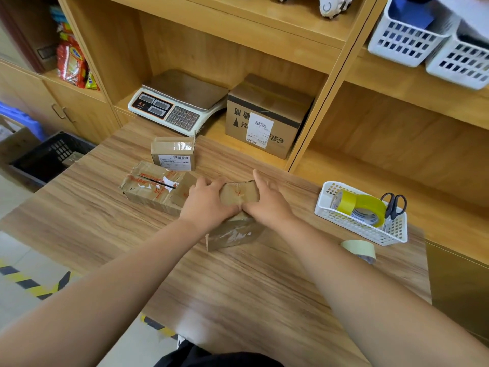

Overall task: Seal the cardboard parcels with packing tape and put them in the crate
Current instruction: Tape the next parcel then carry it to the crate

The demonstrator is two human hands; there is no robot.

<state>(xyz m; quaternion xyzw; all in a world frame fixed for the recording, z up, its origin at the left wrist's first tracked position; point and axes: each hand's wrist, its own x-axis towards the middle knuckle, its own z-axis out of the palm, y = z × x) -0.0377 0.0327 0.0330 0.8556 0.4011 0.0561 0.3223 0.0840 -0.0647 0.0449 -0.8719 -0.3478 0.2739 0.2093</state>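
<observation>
Cardboard parcel (234,233) on the tabletop (238,287) middle, left hand (209,205) and right hand (267,203) clasping its top — fingers curled over the sides, thumbs meeting — tape (360,250) at right, crate (50,154) far left.

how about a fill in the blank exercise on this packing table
1. The left hand and right hand hold the small parcel; ____ other parcels lie on the table behind it.
2. The yellow tape roll shares the white basket with black ____.
3. The pale tape roll lies on the table, outside the ____.
4. The scale sits left of the large ____ on the shelf.
Missing: two; scissors; basket; box.
</observation>
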